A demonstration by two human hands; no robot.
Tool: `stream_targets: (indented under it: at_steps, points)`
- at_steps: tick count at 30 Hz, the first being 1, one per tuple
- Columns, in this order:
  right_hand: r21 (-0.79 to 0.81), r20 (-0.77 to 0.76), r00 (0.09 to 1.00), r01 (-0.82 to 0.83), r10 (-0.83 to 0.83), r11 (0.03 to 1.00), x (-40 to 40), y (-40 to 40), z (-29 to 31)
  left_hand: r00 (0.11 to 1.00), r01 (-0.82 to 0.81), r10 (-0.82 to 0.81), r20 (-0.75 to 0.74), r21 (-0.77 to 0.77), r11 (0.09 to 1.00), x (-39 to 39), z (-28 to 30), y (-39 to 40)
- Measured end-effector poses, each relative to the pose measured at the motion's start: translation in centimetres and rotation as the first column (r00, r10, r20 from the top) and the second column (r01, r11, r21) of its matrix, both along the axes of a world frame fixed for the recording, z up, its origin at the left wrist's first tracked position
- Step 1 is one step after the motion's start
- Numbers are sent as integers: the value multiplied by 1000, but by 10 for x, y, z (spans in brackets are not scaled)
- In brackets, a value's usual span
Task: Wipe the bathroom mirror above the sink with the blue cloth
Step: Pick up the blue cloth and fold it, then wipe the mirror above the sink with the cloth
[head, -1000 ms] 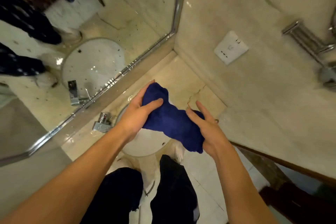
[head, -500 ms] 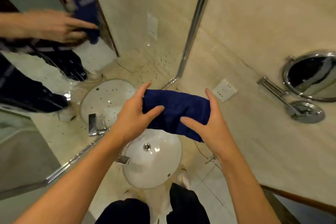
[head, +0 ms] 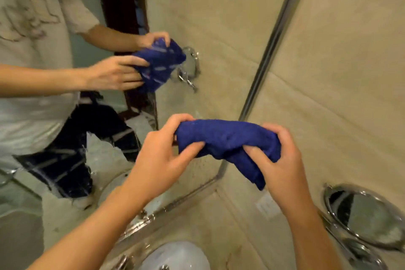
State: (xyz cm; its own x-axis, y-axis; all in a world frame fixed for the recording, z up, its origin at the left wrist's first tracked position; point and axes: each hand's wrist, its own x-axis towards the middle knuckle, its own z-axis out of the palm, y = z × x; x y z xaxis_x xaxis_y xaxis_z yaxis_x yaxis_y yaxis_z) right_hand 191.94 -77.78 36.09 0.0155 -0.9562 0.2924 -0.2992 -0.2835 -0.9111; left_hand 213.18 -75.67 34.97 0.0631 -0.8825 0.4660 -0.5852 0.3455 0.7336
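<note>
The blue cloth is bunched into a roll in front of me. My left hand grips its left end, fingers curled over the top and thumb underneath. My right hand grips its right end, and a loose corner hangs below that hand. The cloth is held a short way off the bathroom mirror, which fills the left and middle and has a chrome frame. The glass shows streaks, water drops and the reflection of both hands with the cloth. The white sink lies below.
A round chrome swivel mirror on an arm sticks out from the beige side wall at the lower right. A white wall socket sits beside my right wrist. The faucet is at the bottom edge by the sink.
The view has tilted up from the sink to the mirror. Both hands have raised the cloth and now curl tightly round its ends, bunching it, where before the fingers lay straighter.
</note>
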Motion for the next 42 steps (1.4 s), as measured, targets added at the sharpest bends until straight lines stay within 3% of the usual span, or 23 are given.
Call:
stream_targets:
  at_steps: [6,14,20,31,37,42]
  points:
    - [-169,111,990,-71,90,983,10,-27,75,987,-149,129,-91,-264,953,-5,74,-2]
    - [-322,122,967,-173,222,931,37,-53,154,959,-275,229,-170,-340,900,8,157,-7]
    - [-473,129,955,-176,265,863,70,-65,213,923,-382,315,-219,-445,810,26,215,0]
    - [-721,121,809,-327,575,611,174,-22,302,791,-605,520,-324,-543,582,85,292,81]
    - [-808,-4,782,-369,623,458,212,19,334,724,-655,611,-320,-599,462,115,320,137]
    - [-853,-22,773,-345,634,391,256,65,354,707,-658,606,-366,-653,374,150,333,174]
